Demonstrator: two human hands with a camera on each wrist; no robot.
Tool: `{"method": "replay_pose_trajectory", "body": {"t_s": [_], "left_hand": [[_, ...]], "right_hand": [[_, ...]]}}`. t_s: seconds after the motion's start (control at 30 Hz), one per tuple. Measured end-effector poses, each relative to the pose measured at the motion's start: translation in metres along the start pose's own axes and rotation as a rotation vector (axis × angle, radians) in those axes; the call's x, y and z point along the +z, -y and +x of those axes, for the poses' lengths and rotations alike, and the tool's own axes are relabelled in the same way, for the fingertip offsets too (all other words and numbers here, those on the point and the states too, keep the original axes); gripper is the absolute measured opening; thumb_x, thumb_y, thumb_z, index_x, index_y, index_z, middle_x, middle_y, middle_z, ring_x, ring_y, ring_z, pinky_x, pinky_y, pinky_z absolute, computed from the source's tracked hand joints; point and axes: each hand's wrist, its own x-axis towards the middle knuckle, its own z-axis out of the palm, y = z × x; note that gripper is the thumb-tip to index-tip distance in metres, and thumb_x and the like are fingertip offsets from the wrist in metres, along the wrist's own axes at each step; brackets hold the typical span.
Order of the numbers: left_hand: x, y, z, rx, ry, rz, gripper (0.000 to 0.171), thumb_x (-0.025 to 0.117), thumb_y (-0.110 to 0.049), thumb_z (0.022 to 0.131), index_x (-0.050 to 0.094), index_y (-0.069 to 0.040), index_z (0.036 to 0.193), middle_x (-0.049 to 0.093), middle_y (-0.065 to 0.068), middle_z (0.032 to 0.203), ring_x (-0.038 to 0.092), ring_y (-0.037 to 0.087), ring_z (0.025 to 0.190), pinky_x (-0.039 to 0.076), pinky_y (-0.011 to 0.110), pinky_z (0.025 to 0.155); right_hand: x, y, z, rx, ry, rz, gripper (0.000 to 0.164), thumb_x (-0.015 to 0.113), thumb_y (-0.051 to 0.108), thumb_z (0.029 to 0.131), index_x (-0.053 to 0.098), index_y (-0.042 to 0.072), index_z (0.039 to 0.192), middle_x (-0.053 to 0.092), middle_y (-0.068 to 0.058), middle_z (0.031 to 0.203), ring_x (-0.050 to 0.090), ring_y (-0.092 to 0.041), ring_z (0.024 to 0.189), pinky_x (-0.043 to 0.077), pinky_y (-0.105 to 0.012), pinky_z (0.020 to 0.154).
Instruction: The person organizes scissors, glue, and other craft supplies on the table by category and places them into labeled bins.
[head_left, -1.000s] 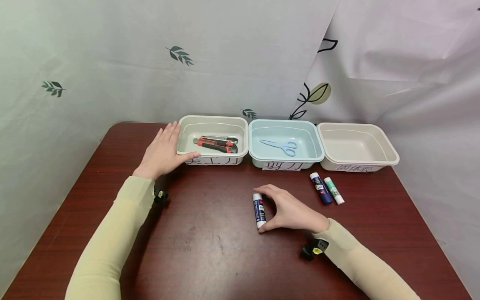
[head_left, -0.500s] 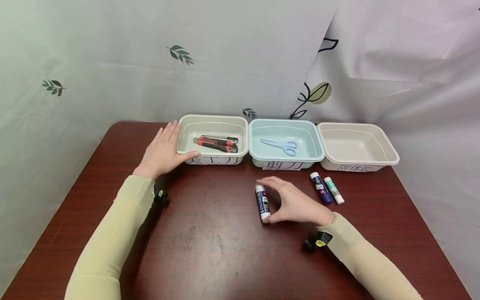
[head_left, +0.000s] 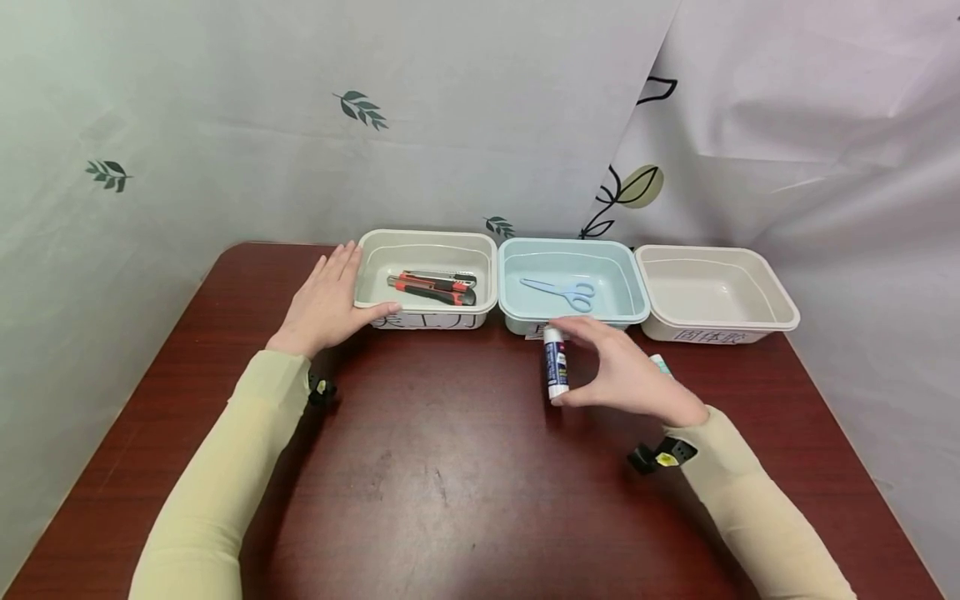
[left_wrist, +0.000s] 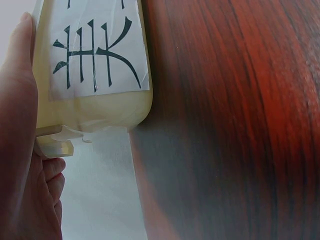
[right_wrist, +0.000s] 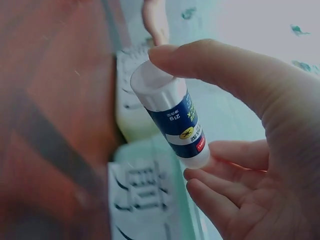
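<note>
Between its thumb and fingertips my right hand (head_left: 626, 371) pinches a blue glue stick with white ends (head_left: 556, 364), held by its two ends in front of the light blue bin (head_left: 573, 315). The right wrist view shows the same glue stick (right_wrist: 175, 112) tilted, thumb on one end, fingers at the other. My left hand (head_left: 322, 304) rests on the left rim of the left cream bin (head_left: 427, 244), fingers straight and thumb over the front edge. In the left wrist view that bin's labelled side (left_wrist: 95, 110) shows beside the hand.
Several box cutters (head_left: 435, 288) lie in the left bin, and blue scissors (head_left: 566, 292) in the middle one. The right cream bin (head_left: 720, 323) stands beside them. A small green glue stick (head_left: 660, 363) is mostly hidden behind my right hand on the brown table (head_left: 420, 467).
My right hand has lifted the glue stick and carried it right and away from me, towards the bins. It now covers the other blue glue stick. My left hand has stayed still.
</note>
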Motion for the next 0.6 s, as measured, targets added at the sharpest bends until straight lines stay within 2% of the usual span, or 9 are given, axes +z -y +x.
{"method": "replay_pose_trajectory", "body": {"t_s": [0.23,0.37,0.6], "left_hand": [[0.000,0.000,-0.001,0.001,0.002,0.002,0.118,0.054,-0.079,0.088,0.013,0.007,0.160,0.014,0.024,0.166,0.009,0.034,0.154,0.005,0.047,0.124],[0.000,0.000,-0.001,0.000,0.003,0.002,0.118,0.054,-0.079,0.088,0.013,0.006,0.160,0.014,0.024,0.166,0.009,0.034,0.154,0.004,0.046,0.124],[0.000,-0.001,-0.001,0.004,0.001,0.006,0.118,0.054,-0.078,0.088,0.014,0.007,0.160,0.014,0.024,0.166,0.010,0.035,0.154,0.004,0.047,0.124]], "right_hand": [[-0.028,-0.010,-0.001,0.075,-0.053,0.028,0.097,0.097,0.026,0.068,0.049,0.011,0.151,0.048,-0.002,0.150,0.051,-0.021,0.133,0.041,-0.041,0.111],[-0.042,-0.017,0.000,0.108,-0.080,0.056,0.097,0.097,0.020,0.069,0.048,0.008,0.151,0.048,-0.006,0.150,0.051,-0.026,0.134,0.040,-0.038,0.112],[-0.069,-0.030,-0.002,0.153,-0.145,0.028,0.097,0.098,0.014,0.067,0.049,0.002,0.150,0.051,-0.014,0.147,0.051,-0.034,0.134,0.039,-0.036,0.112]]}}
